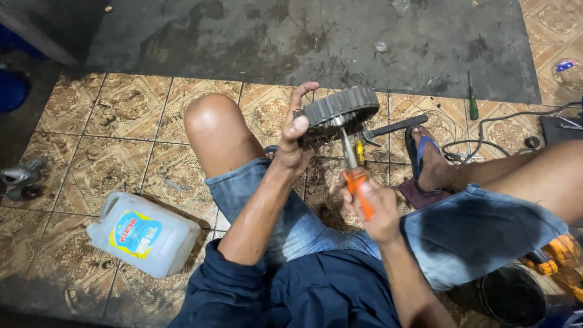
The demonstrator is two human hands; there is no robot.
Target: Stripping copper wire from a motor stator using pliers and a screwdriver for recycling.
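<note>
My left hand [293, 138] grips a round toothed metal drum [340, 110], like a clutch housing, held up above my knees with its open side facing down toward me. In my right hand [371, 209] is a pair of orange-handled pliers [354, 173]; their metal tips reach up into the centre of the drum. I am sitting on a tiled floor with my legs apart, in denim shorts and a dark blue top.
A white plastic jug [144, 233] with a yellow and blue label lies on the tiles at the left. A large wrench [392, 129] and a green-handled screwdriver [472, 97] lie beyond my sandalled foot [430, 163]. A black round pan [513, 296] and an orange tool [562, 258] sit at lower right. Cables run at right.
</note>
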